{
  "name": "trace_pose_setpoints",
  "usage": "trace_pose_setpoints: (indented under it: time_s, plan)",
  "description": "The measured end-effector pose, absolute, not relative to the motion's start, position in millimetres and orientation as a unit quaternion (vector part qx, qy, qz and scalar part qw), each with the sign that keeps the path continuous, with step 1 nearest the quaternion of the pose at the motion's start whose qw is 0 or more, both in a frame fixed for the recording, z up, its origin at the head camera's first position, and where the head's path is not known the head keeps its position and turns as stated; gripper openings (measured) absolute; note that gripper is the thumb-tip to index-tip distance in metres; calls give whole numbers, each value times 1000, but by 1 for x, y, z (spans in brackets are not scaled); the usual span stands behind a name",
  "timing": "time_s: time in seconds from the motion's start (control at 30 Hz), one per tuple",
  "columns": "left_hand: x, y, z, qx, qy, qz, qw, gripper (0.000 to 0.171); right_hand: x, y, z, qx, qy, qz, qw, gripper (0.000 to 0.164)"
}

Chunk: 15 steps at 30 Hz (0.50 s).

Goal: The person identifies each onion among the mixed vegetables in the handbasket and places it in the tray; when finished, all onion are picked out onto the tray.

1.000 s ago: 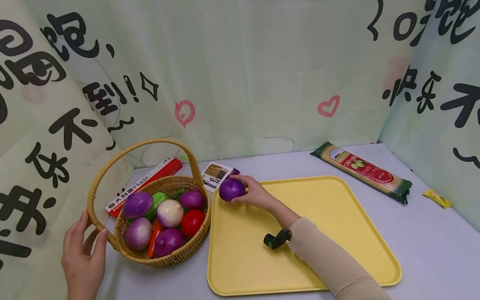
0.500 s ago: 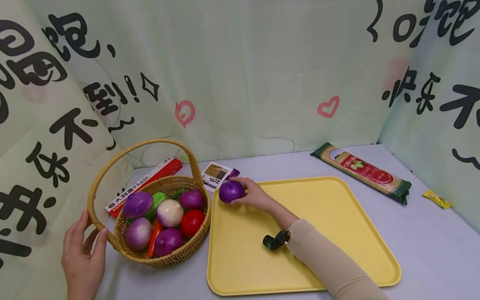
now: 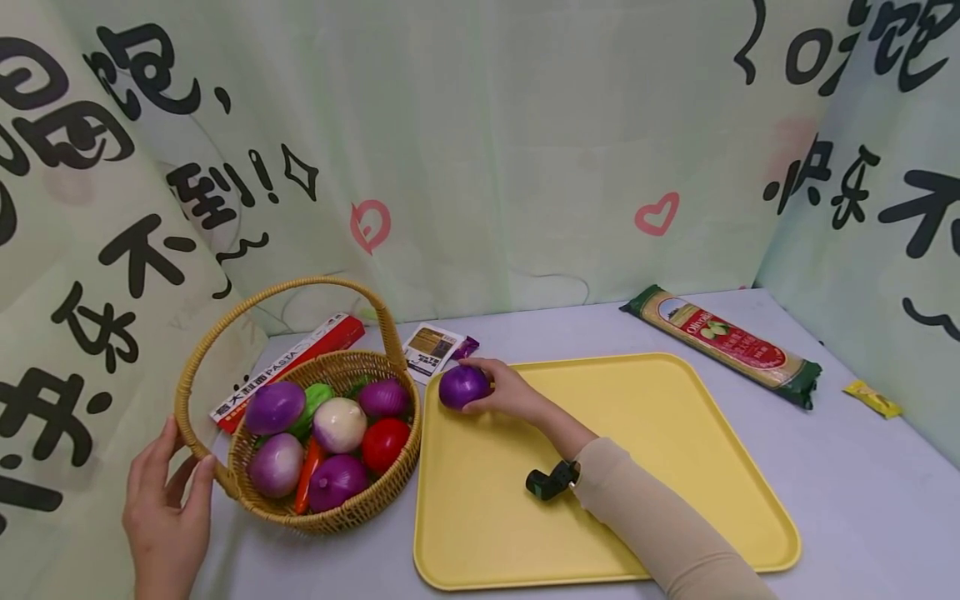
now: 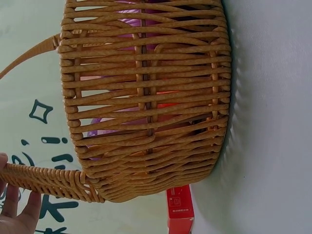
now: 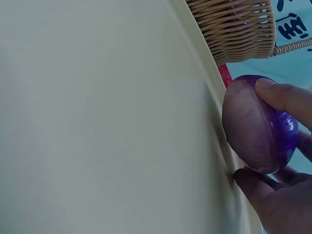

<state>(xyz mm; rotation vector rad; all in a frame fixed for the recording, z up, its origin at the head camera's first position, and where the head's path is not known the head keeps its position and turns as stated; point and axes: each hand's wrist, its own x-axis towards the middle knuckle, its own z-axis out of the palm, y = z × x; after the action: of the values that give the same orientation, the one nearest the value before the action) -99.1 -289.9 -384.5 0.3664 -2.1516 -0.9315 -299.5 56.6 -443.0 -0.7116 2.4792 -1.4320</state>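
Observation:
In the head view my right hand (image 3: pixel 510 392) holds a purple onion (image 3: pixel 462 387) at the back left corner of the yellow tray (image 3: pixel 600 533). The right wrist view has my thumb and fingers round the onion (image 5: pixel 253 124), close to the tray's rim. Whether the onion touches the tray I cannot tell. On the left, my left hand (image 3: pixel 167 512) grips the lower end of the handle of a wicker basket (image 3: pixel 352 521). Inside the basket lie several purple onions (image 3: pixel 339 483), a pale onion (image 3: pixel 340 427), a red tomato (image 3: pixel 386 446), a red chili (image 3: pixel 310 475) and a green pepper (image 3: pixel 318 396).
Behind the basket lies a red pasta box (image 3: pixel 337 333). A printed packet (image 3: pixel 431 350) and a small purple wrapper (image 3: pixel 467 347) are behind the tray. A long pasta bag (image 3: pixel 723 342) and a yellow sachet (image 3: pixel 872 399) lie at the right. Curtains (image 3: pixel 525 167) border the table.
My right hand has lowered the onion slightly toward the tray's corner, and more of the purple wrapper shows behind it. My left hand and the basket have stayed put.

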Motion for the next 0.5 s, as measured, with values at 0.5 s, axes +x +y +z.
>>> trace_pose_setpoints:
  time_s: [0.5]
  plan:
    - [-99, -290, -386, 141, -839, -365, 379, 67, -301, 58, -444, -239, 817, -506, 140, 79]
